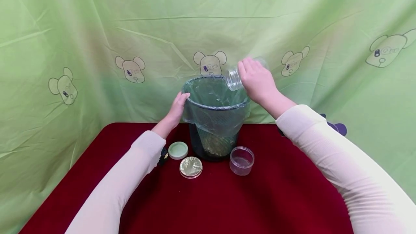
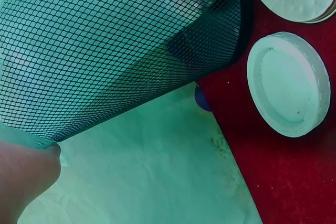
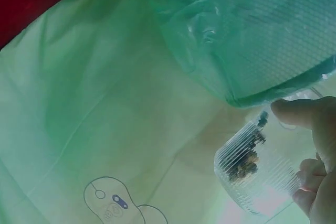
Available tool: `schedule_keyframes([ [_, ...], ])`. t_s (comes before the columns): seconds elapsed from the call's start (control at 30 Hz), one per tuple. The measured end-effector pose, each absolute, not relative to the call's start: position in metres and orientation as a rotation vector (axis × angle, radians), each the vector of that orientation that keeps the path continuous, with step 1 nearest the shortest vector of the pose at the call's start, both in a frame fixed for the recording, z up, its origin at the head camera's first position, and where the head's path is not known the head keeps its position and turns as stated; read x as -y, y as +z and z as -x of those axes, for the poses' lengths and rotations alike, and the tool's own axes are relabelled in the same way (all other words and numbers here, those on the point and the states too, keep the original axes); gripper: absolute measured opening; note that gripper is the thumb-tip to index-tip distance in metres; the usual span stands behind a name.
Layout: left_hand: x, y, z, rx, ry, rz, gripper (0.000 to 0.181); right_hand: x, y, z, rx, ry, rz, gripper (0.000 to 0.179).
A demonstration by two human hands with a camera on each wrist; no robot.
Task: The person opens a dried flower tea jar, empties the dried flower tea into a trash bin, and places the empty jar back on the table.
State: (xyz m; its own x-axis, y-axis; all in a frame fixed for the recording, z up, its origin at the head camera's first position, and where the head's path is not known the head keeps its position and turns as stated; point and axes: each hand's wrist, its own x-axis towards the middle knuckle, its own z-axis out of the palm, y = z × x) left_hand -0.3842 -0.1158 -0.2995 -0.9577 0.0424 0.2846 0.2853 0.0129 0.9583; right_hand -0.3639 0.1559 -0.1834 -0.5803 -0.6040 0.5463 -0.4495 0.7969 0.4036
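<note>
A black mesh trash bin [image 2: 105, 40] stands on the table, lined with a translucent green bag [image 3: 262, 35] folded over its rim. My left hand [image 1: 175, 108] holds the bin's rim on the left side. With my right hand [image 1: 257, 80] I grip a clear ribbed jar [image 1: 233, 78], tipped with its mouth toward the bin's opening at the right rim. Dark brown dried bits [image 3: 245, 165] lie along the inside of the jar in the right wrist view. Something pale shows through the mesh at the bin's bottom.
In front of the bin are a pale green lid [image 1: 178, 150], a silvery round lid [image 1: 190, 167] and a clear round container [image 1: 242, 161]. The dark red tablecloth [image 1: 208, 205] ends at a green curtain [image 1: 169, 3] with bear faces. A purple object [image 1: 339, 128] shows behind my right sleeve.
</note>
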Motion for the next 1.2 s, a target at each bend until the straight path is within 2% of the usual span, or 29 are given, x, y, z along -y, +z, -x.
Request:
schedule_keyframes([
  [0.53,0.116,-0.299,0.384,2.079,-2.082,0.357,0.064,-0.16,-0.192,0.371,2.108,-0.517,-0.895,0.039],
  [1.2,0.114,-0.298,0.381,2.069,-2.091,0.376,0.061,-0.164,-0.189,0.373,1.983,-0.649,-0.939,0.039],
])
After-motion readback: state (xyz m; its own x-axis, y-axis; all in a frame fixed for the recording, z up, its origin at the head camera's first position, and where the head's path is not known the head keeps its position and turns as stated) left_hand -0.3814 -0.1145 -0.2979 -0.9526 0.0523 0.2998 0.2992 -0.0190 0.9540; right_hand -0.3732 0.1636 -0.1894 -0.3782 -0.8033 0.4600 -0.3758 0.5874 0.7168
